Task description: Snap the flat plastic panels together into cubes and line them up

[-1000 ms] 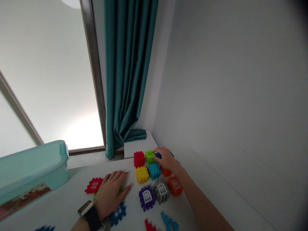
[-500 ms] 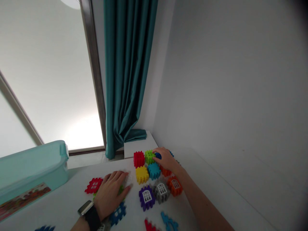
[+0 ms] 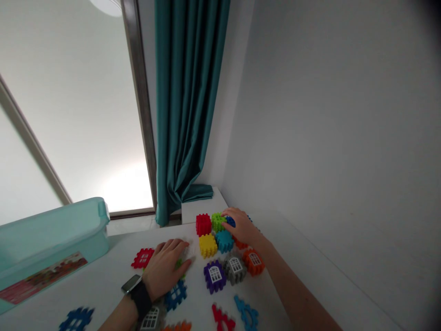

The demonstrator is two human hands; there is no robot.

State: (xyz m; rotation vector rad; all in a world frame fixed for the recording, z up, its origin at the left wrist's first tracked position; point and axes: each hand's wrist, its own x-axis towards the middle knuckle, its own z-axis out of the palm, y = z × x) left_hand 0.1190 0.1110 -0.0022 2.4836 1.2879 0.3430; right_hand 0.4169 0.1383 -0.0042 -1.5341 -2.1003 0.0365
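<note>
Here's the scene: the right hand [image 3: 241,227] is curled over a blue interlocking block [image 3: 230,222] at the far end of the cluster, fingers close together, with a lime-green block [image 3: 217,222] touching at nine o'clock. Is that a firm grip or just a rest? I can't tell from here, because the hand hides most of the blue block. Part of an orange block [image 3: 240,244] peeks out beneath the hand at five o'clock.

The left hand [image 3: 166,269] lies flat and open on the white table [image 3: 103,294], fingers apart, partly covering a green piece [image 3: 179,264]. A smartwatch [image 3: 131,284] sits on that wrist.

Standing between the two hands are a red block [image 3: 203,224] and a yellow block [image 3: 208,245], with a teal block [image 3: 224,241] right by the right hand. Below them, a purple window block [image 3: 214,276], a grey window block [image 3: 234,270] and an orange window block [image 3: 253,262] form a row.

Flat pieces are scattered nearer the person: a red panel [image 3: 142,258] at the left hand's eleven o'clock, a blue panel [image 3: 175,295] at five o'clock. Off at nine o'clock sits a pale aqua plastic storage box [image 3: 51,248], with a teal curtain [image 3: 186,105] hanging beyond the table.
</note>
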